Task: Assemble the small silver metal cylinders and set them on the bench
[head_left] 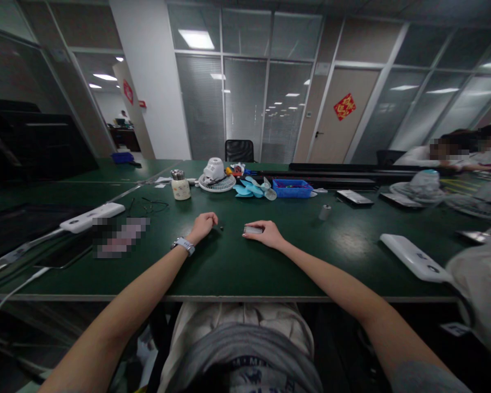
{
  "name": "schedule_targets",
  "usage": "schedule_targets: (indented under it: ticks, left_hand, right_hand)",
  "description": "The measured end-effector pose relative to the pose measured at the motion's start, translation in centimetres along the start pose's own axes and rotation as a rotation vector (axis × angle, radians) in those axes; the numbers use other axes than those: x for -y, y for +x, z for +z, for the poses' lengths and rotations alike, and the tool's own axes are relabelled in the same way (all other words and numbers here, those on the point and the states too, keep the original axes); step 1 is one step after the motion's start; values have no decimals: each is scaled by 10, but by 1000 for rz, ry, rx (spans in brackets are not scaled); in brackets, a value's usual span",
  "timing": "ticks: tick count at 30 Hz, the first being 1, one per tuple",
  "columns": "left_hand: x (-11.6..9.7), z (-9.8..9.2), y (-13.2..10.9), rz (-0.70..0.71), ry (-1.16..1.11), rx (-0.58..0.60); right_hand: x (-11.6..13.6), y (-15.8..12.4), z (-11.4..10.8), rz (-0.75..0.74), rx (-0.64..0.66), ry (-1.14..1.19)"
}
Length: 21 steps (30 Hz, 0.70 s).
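Observation:
My right hand (269, 234) rests on the green table, its fingers and thumb around a small pale grey block-like piece (252, 230) that lies level. Whether that piece is round or square I cannot tell. To its left, my left hand (203, 227) is at the tabletop with fingers curled inward and a watch (184, 245) on the wrist. What those fingers hold, if anything, is hidden. Just beside the left fingertips sits a tiny dark part (221, 228). A small metal cylinder (324, 212) stands upright farther to the right.
Toward the back are a patterned cup of tools (180, 188), a white fan body (215, 174), blue fan blades (251, 188) and a blue bin (292, 189). White power strips lie left (92, 217) and right (413, 256). Other people sit at the far right.

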<state>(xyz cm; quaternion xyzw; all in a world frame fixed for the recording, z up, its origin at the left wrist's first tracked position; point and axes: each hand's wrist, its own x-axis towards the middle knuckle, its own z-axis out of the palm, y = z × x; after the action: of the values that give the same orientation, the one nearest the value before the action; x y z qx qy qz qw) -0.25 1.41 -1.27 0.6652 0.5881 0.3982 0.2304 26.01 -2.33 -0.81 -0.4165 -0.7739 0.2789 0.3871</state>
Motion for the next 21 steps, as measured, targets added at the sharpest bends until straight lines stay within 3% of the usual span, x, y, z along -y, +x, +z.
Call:
schedule_targets:
  ticks: [7, 15, 21]
  left_hand:
    - [2, 0, 1, -2, 21, -3]
    - [2, 0, 1, 7, 17, -11]
    - [0, 0, 0, 4, 35, -18]
  right_hand:
    - [-5, 2, 3, 89, -95, 74]
    - [-3, 13, 0, 362, -184, 719]
    - [4, 14, -3, 508, -178, 959]
